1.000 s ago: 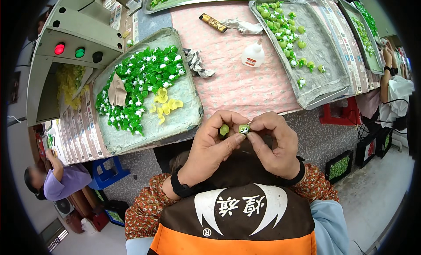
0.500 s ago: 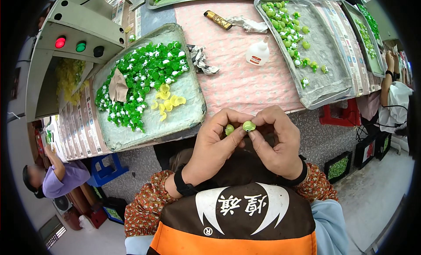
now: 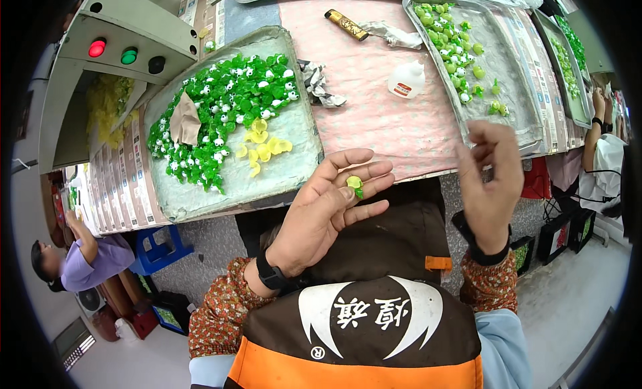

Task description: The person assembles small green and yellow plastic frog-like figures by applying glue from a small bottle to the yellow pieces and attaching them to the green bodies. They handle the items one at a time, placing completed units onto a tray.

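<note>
My left hand [image 3: 321, 212] has its palm turned up, the other fingers spread. Between its thumb and fingers it pinches a small green figure with a yellow cap [image 3: 354, 183]. My right hand [image 3: 493, 181] is raised by the near edge of the right-hand metal tray [image 3: 518, 88], blurred by motion. Its thumb stands apart from its bent fingers, and nothing shows between them. Small light-green figures [image 3: 455, 51] lie in that tray, with several scattered toward its near end. The left tray [image 3: 287, 155] holds many green figures with white round parts [image 3: 221, 108] and several loose yellow caps [image 3: 267, 147].
A white bottle [image 3: 406, 80], a dark gold-patterned lighter [image 3: 346, 24] and crumpled foil [image 3: 322, 84] lie on the pink cloth [image 3: 361, 121]. At left stands a grey machine [image 3: 127, 34] with red and green lights. A person in purple [image 3: 97, 262] sits beyond the table at left.
My hands have parted: the right moved right to the tray, and the light-green figure it pinched has left its fingers. My left hand has opened its other fingers around the figure it keeps.
</note>
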Demonstrator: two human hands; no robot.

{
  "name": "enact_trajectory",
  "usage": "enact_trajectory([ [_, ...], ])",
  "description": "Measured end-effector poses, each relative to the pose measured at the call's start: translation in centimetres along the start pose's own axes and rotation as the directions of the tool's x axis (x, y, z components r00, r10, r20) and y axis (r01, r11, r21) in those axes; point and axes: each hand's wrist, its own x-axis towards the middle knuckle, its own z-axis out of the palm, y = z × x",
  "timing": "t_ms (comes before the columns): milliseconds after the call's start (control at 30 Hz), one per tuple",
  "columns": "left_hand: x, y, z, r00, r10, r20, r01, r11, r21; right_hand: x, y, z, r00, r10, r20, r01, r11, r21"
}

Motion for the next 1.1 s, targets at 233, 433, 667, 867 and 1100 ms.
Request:
enact_trajectory([
  [233, -0.1, -0.1, -0.7, 0.999, 0.007, -0.035, -0.006, 0.999, 0.042, -3.7, -3.5, 5.3, 0.936, -0.27, 0.228, 0.217, 0.949, 0.231],
  [433, -0.6, -0.5, -0.7, 0.994, 0.091, -0.063, -0.079, 0.981, 0.18, -4.2, -3.1, 6.6, 0.947, -0.244, 0.208, 0.205, 0.959, 0.194],
  [667, -1.5, -0.5, -1.6, 0.991, 0.049, -0.126, -0.013, 0.964, 0.267, -4.3, -3.8, 6.4, 0.952, -0.114, 0.283, 0.031, 0.959, 0.281],
  [867, -2.0, 0.4, -2.8, 0.996, -0.082, -0.042, 0.088, 0.981, 0.17, -4.4, -4.5, 6.0, 0.937, -0.085, 0.338, -0.035, 0.942, 0.334],
  [1100, -2.1, 0.3, -3.3, 0.997, -0.073, 0.038, 0.072, 0.997, 0.027, -4.2, -5.2, 5.6, 0.907, -0.074, 0.415, -0.096, 0.922, 0.376],
])
